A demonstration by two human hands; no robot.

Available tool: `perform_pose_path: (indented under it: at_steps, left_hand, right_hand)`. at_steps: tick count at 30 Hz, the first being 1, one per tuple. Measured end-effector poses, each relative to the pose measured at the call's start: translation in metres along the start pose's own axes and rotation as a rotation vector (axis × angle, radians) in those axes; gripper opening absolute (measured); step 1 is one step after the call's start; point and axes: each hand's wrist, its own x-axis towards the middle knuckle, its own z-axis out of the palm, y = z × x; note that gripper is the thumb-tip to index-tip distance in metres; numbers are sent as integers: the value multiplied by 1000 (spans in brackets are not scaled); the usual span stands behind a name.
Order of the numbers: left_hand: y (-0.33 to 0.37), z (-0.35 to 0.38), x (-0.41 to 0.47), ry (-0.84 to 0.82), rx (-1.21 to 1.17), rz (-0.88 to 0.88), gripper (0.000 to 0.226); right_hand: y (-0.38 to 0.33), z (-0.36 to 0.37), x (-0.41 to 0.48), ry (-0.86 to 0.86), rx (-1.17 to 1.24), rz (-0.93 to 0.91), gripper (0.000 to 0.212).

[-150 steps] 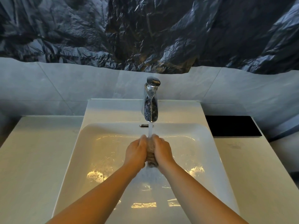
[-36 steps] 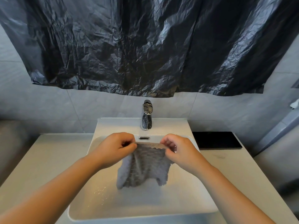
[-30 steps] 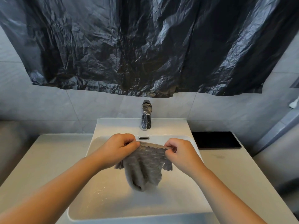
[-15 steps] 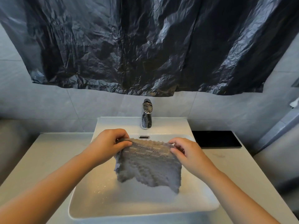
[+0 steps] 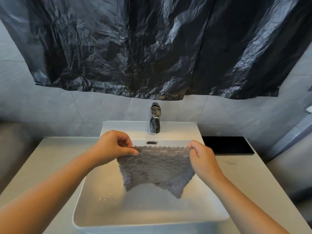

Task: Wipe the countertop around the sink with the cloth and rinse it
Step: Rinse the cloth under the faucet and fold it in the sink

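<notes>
Your sink sits in the bench, the tap behind it. A tray lies right of the sink. Your cloth hangs over the sink.

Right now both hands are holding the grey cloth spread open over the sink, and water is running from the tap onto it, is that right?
Not quite. The head view shows no stream from the tap; it is off. The rest stands: the left hand and right hand pinch the top corners of the grey cloth, spread open above the sink.
</notes>
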Motion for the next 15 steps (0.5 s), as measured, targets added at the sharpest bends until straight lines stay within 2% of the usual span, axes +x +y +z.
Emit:
perform_pose_path:
  at_steps: [3,6,10,12,15]
  left_hand:
    - [-7,-3,2,-66,-15,-33,13]
    - [-19,-3,6,-51,-46,-55,4]
    - [-22,4,14,73,-137,-58,6]
    - [-20,5,20,155,-155,-51,7]
    - [-14,2,29,245,-114,-23,7]
  right_hand:
    - [1,-1,3,-93,10,-42,18]
    - [11,-10,9,-221,-30,-55,10]
    - [21,-21,21,-277,-38,-26,21]
    - [24,-27,30,-276,-61,14,24]
    - [20,-37,46,-151,-136,-4,14]
